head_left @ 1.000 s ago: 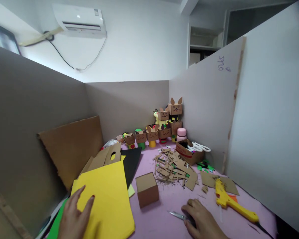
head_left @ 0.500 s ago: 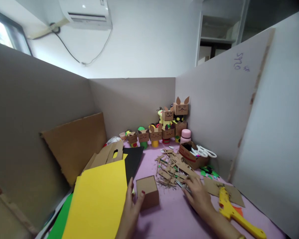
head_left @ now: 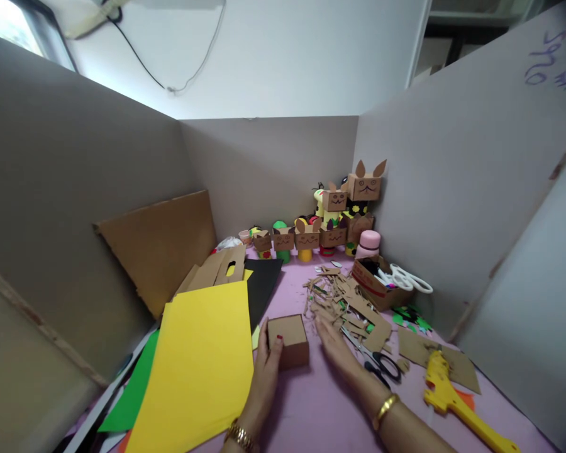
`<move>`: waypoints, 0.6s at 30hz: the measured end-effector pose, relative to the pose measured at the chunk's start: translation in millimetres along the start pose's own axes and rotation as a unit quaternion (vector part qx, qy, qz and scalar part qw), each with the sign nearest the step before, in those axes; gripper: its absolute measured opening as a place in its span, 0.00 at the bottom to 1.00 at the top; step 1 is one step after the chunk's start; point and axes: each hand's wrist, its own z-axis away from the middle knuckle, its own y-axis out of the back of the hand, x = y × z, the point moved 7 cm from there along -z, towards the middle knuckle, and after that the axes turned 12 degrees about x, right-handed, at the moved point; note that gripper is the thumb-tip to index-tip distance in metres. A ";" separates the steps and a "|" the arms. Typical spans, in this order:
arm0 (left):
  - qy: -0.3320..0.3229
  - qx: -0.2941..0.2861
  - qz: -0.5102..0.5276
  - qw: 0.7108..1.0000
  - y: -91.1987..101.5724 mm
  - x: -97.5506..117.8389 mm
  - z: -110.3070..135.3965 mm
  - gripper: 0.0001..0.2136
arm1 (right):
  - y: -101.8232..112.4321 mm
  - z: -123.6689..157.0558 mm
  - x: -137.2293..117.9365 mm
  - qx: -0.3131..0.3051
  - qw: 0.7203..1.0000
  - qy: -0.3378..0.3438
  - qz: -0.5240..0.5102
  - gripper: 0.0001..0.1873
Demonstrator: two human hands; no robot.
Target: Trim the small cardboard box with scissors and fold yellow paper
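A small brown cardboard box (head_left: pixel 290 346) rests on the pink-purple tabletop in front of me. Its left side is in my left hand (head_left: pixel 266 362), with the thumb across the near face and the fingers along the left edge. My right hand (head_left: pixel 332 346) is stretched out to the right of the box, apart from it, fingers extended and holding nothing. Scissors with black handles (head_left: pixel 375 362) lie just right of that hand. Its fingertips are at the near edge of a pile of cardboard scraps (head_left: pixel 346 299).
Yellow sheets (head_left: pixel 202 365) and a black sheet (head_left: pixel 261 286) lie left. A yellow glue gun (head_left: pixel 453 399) lies right, near a carton (head_left: pixel 382 292) holding white scissors (head_left: pixel 408 277). Cardboard animal figures (head_left: pixel 307 236) and a pink bottle (head_left: pixel 368 244) stand behind. Partitions enclose the table.
My right hand has let go of the black-handled scissors, now on the table, and moved left toward the box. My left hand has closed in on the box. The whole view has shifted.
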 end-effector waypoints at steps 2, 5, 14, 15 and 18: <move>0.008 -0.006 0.000 1.000 -6.7 0.3 -0.5 0.35 | 8.5 -10.7 4.2 0.029 1.000 -0.009 -0.006 0.44; 0.013 -0.019 0.008 1.000 -21.6 1.5 0.4 0.36 | 9.8 -8.1 6.1 0.040 0.999 -0.010 -0.021 0.45; -0.009 0.003 0.037 0.999 -35.3 1.3 0.0 0.36 | -19.1 10.2 -3.9 -0.034 0.982 -0.035 -0.180 0.39; -0.008 0.008 0.039 0.999 -33.0 1.3 -1.7 0.35 | -18.8 8.7 -1.4 -0.034 0.978 -0.047 -0.201 0.40; -0.004 0.038 0.052 0.998 -24.2 0.4 -7.6 0.31 | -12.3 7.2 3.1 -0.017 0.975 -0.048 -0.218 0.39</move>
